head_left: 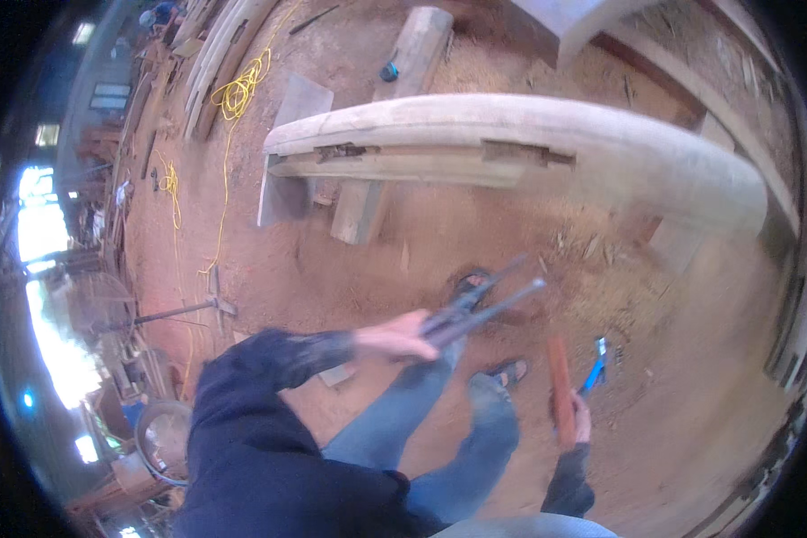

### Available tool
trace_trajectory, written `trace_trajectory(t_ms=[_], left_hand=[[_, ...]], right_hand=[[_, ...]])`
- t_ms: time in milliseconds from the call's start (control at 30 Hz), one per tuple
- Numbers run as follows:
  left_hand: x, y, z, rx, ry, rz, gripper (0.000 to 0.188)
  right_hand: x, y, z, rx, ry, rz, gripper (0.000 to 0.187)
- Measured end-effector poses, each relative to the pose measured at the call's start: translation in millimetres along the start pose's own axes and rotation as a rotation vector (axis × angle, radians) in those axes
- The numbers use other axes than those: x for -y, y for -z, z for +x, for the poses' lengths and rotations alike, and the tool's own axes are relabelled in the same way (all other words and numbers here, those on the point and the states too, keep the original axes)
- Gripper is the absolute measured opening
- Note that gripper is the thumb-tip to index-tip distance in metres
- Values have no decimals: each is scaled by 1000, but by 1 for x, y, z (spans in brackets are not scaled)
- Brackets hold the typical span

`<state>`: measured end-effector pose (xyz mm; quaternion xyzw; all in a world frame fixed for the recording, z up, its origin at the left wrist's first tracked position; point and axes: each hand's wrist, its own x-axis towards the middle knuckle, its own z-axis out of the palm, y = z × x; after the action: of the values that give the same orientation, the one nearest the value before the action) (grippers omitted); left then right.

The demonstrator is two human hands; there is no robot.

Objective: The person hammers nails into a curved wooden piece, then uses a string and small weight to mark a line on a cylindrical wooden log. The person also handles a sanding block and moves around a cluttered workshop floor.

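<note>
The left hand (398, 339) is wrapped around two long metal tools (477, 319), too blurry to name. The right hand (583, 420) is closed on a red-brown wooden block (560, 386), with a blue thing (595, 369) right by its fingers. Past them, a big log (475, 115) has slots cut in its side.

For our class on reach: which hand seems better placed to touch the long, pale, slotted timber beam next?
Probably the left hand: it appears nearer the beam, its dark, two-pronged tool angled forward. The right hand, holding a straight, reddish-brown bar, is farther back.
</note>
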<state>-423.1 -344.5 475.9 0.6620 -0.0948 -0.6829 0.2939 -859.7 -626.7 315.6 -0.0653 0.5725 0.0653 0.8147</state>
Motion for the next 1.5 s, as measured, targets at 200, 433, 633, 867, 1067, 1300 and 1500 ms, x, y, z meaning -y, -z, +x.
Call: trace_trajectory(t_ms=[200, 433, 633, 867, 1067, 1300, 1500], left_hand=[[-86, 159, -131, -604, -198, -127, 68], [-159, 479, -46, -893, -400, -196, 34], [-174, 721, -8, -900, 38, 1135, 33], [-199, 884, 91, -109, -35, 2006, 37], [-185, 889, 205, 428, -61, 2187, 53], [-160, 900, 297, 721, -291, 2223, 85], [-154, 890, 343, 946, -332, 2165, 89]], right_hand=[[-23, -93, -90, -268, -130, -209, 38], [46, -365, -155, -483, -269, -727, 43], [72, -459, -162, -498, -348, -692, 27], [89, -581, -104, -478, -449, -856, 29], [79, -592, -44, -496, -507, -837, 31], [70, -547, -9, -549, -537, -662, 39], [58, -545, 22, -574, -527, -463, 39]])
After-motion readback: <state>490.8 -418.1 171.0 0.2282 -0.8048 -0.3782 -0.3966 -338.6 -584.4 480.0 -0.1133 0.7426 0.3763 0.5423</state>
